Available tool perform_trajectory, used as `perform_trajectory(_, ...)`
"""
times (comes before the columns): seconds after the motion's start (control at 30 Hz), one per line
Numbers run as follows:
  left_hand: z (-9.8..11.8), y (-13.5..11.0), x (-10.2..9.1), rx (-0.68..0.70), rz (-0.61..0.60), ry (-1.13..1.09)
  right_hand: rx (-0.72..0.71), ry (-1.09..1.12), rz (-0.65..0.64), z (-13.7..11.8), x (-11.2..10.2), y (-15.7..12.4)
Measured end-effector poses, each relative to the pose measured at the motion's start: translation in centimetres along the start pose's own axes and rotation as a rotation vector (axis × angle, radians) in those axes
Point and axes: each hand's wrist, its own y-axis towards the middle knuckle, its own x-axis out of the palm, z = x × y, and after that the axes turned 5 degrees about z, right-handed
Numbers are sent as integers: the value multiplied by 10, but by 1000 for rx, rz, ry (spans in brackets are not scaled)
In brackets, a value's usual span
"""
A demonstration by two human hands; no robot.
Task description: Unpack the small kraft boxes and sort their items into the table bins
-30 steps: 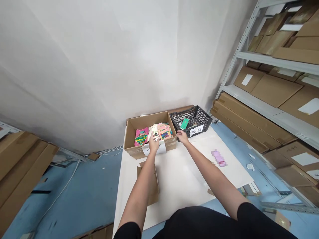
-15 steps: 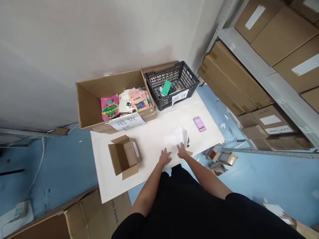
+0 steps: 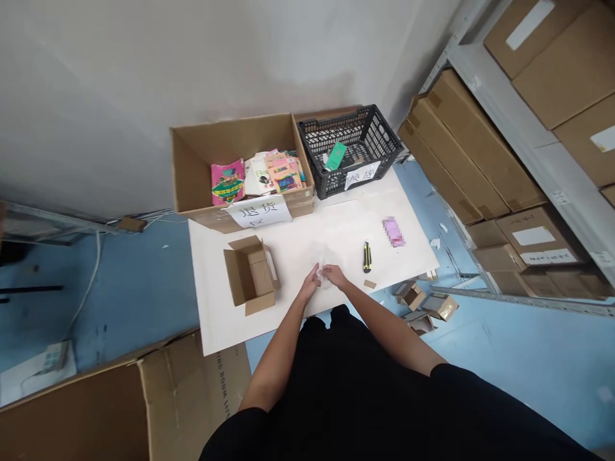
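Observation:
My left hand (image 3: 310, 289) and my right hand (image 3: 334, 276) meet near the front edge of the white table (image 3: 307, 240). Both have their fingers closed on a small pale, see-through thing (image 3: 321, 272) that I cannot make out. A small open cardboard box (image 3: 252, 274) lies on its side just left of my hands. A yellow and black utility knife (image 3: 367, 256) lies to the right of my right hand. At the back stands a large cardboard box (image 3: 240, 168) with several colourful booklets (image 3: 259, 176) and a paper label.
A black plastic crate (image 3: 350, 148) with a green item and a label sits at the back right. A blurred pink item (image 3: 393, 231) lies on the table's right. Metal shelves with cardboard cartons (image 3: 485, 153) stand right. Small boxes (image 3: 423, 304) litter the blue floor; a big carton (image 3: 125, 410) sits front left.
My hands left the large box at the back and came to the table's front edge, where they now pinch a small pale thing. The view has tilted down, and the knife is uncovered.

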Motion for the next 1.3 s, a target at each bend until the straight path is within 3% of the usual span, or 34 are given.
perform_trajectory(0.13,27,-48,-72,185,-37,-173,-46,188,-83,-49,26,-1)
perform_trajectory(0.2,37,-77,-113,310,142,-78,-148,209,-62,-80,45,-2)
perform_trajectory(0.3,40,-113,-170,381,494,285,-374,151,118,-129,85,-3)
perform_trajectory(0.37,31,-128,-198,334,559,563,-488,36,198,-155,120,-4)
perform_trajectory(0.47,8,-137,-216,238,507,785,-618,-231,156,-172,176,-5)
perform_trajectory(0.57,-14,-135,-212,205,518,819,-641,-614,-59,-163,220,-6)
perform_trajectory(0.7,-24,-129,-197,188,541,854,-550,-853,-295,-137,240,-9)
perform_trajectory(0.83,-19,-128,-183,183,542,845,-601,-848,-328,-120,222,-21)
perform_trajectory(0.97,-11,-130,-161,309,601,823,-845,-780,-106,-103,172,-40)
perform_trajectory(1.07,5,-125,-137,437,614,845,-874,-740,66,-86,120,-58)
perform_trajectory(1.2,44,-108,-86,675,502,971,-774,-782,367,-61,47,-87)
perform_trajectory(1.3,76,-93,-26,868,426,1073,-681,-824,608,-37,-11,-113)
